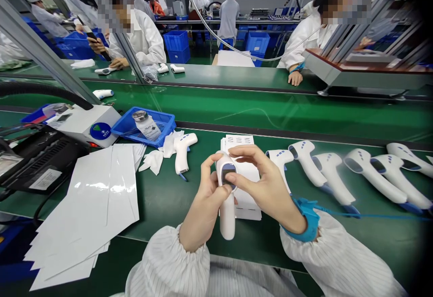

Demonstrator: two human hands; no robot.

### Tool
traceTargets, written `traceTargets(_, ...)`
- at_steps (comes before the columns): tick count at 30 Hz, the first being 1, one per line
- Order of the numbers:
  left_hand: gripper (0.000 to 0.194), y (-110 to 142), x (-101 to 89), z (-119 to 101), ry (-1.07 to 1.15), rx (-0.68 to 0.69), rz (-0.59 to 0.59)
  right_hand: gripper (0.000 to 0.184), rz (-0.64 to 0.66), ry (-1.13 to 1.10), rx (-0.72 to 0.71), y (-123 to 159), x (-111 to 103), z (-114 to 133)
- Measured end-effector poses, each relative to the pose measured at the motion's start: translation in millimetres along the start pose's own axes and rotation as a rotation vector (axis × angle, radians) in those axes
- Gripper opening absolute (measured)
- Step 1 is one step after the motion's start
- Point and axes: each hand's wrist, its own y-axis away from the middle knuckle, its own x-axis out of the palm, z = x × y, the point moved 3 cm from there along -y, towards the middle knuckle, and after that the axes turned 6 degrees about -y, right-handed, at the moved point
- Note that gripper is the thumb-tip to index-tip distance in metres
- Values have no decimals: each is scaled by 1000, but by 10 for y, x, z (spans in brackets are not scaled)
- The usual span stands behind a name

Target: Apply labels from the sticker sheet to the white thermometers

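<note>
A white infrared thermometer (pixel 227 215) with a dark screen is held upright in front of me, its handle pointing down. My left hand (pixel 208 193) wraps its head from the left, thumb beside the screen. From the right, my right hand (pixel 267 182) grips the same head, thumb against the screen and fingers over the top; a blue strap circles that wrist. Behind the handle lies a stack of white label sheets (pixel 248 209), partly covered by my hands. To the left rests another white thermometer (pixel 182 152), next to crumpled white wipes (pixel 154 161).
Several thermometers (pixel 333 175) lie in a row on the right. A blue tray (pixel 165 123) holds a bottle (pixel 146 125). White sheets (pixel 101 197) and a white box (pixel 91 123) are at left. Beyond the green belt (pixel 203 105), co-workers sit opposite.
</note>
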Motion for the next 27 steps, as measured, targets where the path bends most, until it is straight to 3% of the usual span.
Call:
traceTargets(4,54,-19,-17,-5,-89,98,-73,7,-69,-3,16,8,-62,-23)
traceTargets(6,55,-28,-30,1,-96,103,-79,9,-64,41,-27,12,-63,1)
traceTargets(13,81,-42,-63,36,-91,69,95,16,49,90,-218,68,10,118)
traceTargets(16,81,-48,-68,41,-138,99,59,27,3,162,-191,78,-1,110)
traceTargets(19,82,-53,-61,48,-164,87,25,24,-46,36,-121,66,-37,117)
traceTargets(24,82,-63,-65,42,-156,112,12,23,91,-235,124,51,-17,120)
traceTargets(27,84,-62,-57,47,-146,110,29,23,60,-176,113,55,-7,108)
